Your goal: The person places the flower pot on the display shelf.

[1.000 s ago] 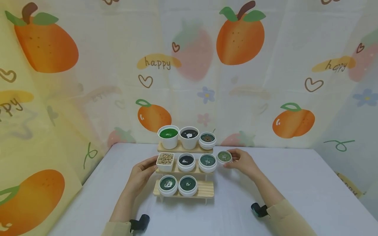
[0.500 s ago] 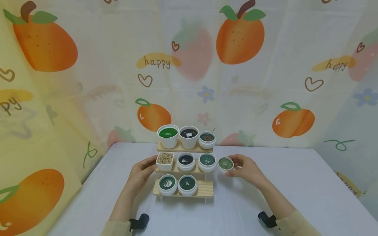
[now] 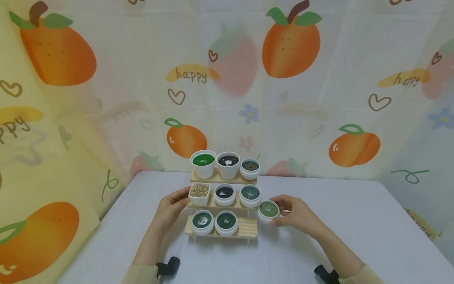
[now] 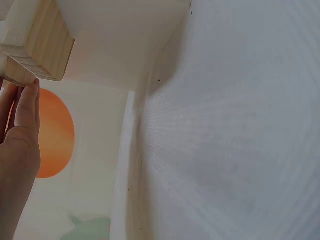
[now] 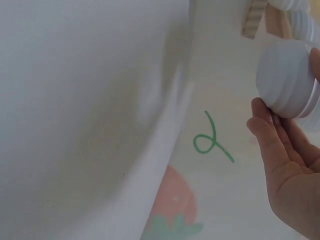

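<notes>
My right hand [image 3: 299, 215] pinches a small round white pot [image 3: 268, 210] filled with mottled green, between thumb and fingers at its right side. In the right wrist view, this ridged pot [image 5: 285, 77] is off the table. It is near the right ends of a wooden stand's middle and lowest tiers. My left hand [image 3: 169, 209] holds the left end of the middle tier, by a square white bowl [image 3: 199, 194] of tan bits. In the left wrist view, its fingers [image 4: 26, 107] meet a wooden board end [image 4: 19, 74]. The lowest tier [image 3: 247, 227] shows bare wood at its right.
Two round pots [image 3: 202, 223] sit on the lowest tier. Two more [image 3: 224, 195] share the middle tier with the square bowl. The top tier [image 3: 223, 179] carries two taller cups [image 3: 203, 163] and a round pot [image 3: 250, 169]. A fruit-printed cloth [image 3: 294, 98] hangs behind the white table [image 3: 354, 221].
My right hand has brought the green-filled pot down and toward me, from beside the middle tier to nearer the lowest one. The left hand stays at the stand's left side.
</notes>
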{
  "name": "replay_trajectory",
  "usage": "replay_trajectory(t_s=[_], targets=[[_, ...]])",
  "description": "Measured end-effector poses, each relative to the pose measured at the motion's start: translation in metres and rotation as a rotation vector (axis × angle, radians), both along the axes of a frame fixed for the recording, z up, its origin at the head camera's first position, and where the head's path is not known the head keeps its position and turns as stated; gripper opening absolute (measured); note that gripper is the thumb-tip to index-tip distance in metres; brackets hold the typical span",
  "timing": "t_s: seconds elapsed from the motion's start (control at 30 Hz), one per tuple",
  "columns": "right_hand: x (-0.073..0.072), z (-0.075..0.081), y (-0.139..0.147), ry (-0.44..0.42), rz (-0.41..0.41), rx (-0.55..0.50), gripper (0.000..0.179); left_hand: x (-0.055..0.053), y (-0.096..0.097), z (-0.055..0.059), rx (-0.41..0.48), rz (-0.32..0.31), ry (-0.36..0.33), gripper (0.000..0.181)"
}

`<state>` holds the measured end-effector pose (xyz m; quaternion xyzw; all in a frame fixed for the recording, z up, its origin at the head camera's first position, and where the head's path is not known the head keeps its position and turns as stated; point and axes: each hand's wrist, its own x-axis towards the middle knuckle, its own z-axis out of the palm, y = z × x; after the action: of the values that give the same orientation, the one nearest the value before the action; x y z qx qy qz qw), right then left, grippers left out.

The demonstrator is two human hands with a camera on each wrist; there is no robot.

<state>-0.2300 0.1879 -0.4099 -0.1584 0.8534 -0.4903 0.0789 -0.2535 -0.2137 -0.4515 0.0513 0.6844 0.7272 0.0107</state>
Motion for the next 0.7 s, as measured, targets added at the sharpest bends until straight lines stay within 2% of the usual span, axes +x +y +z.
replay_trajectory(t_s=[0.33, 0.53, 0.7], targets=[[0.013, -0.002, -0.005, 0.005, 0.100, -0.026, 0.059, 0.001, 0.001, 0.002, 0.004, 0.011, -0.005, 0.054], [0.021, -0.001, -0.016, -0.009, 0.109, -0.042, 0.061, 0.001, 0.001, 0.003, -0.008, 0.007, -0.009, 0.055], [0.026, -0.004, -0.026, -0.010, 0.079, -0.054, 0.062, 0.001, 0.001, 0.002, -0.005, 0.014, -0.020, 0.054]])
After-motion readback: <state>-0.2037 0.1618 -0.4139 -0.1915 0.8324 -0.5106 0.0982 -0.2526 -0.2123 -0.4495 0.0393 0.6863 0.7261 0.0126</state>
